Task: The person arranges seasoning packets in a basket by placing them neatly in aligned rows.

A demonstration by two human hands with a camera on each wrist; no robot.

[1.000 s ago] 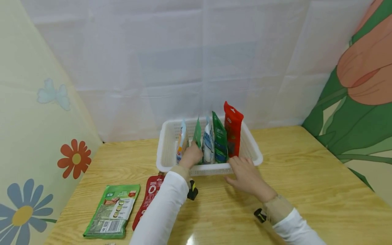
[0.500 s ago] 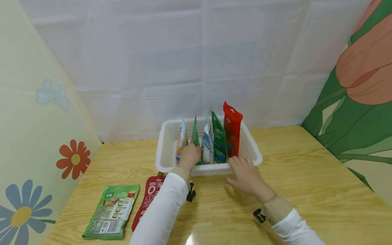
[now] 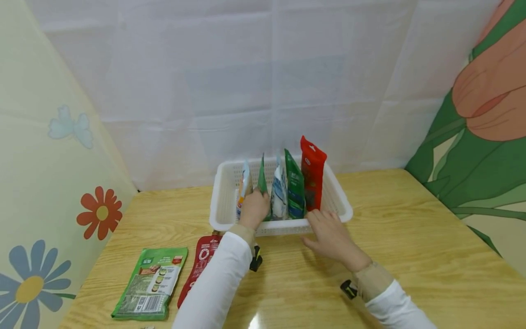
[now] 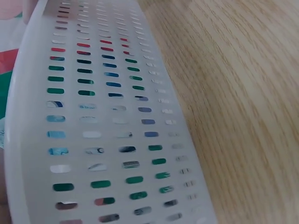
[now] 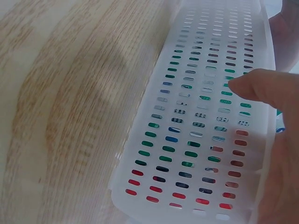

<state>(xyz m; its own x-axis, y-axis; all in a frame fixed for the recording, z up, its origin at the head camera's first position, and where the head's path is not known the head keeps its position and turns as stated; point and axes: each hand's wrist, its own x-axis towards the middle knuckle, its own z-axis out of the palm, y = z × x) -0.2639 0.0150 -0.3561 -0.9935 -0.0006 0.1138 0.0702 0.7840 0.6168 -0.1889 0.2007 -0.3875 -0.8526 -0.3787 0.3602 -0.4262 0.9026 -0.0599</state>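
A white perforated plastic basket [image 3: 287, 224] stands on the table with several upright bags in a row. My left hand [image 3: 254, 210] reaches over its front rim and pinches a thin green bag [image 3: 262, 176]; the fingertips are partly hidden. Left of that bag stands a light blue and orange bag [image 3: 246, 179]. To its right are a blue-and-white bag [image 3: 280, 194], a dark green bag [image 3: 294, 187] and a tall red bag [image 3: 313, 176]. My right hand [image 3: 332, 235] grips the basket's front wall, its thumb [image 5: 261, 87] outside and fingers inside.
A green bag with a clear window [image 3: 149, 283] lies flat on the wooden table [image 3: 411, 242] at the left. Beside it a red spouted pouch [image 3: 200, 260] is partly covered by the left sleeve. A white sheet [image 3: 230, 91] hangs behind the basket.
My left hand has shifted slightly, and the thin green bag has turned more upright, its top moving a little left. The right hand and basket have stayed in place.
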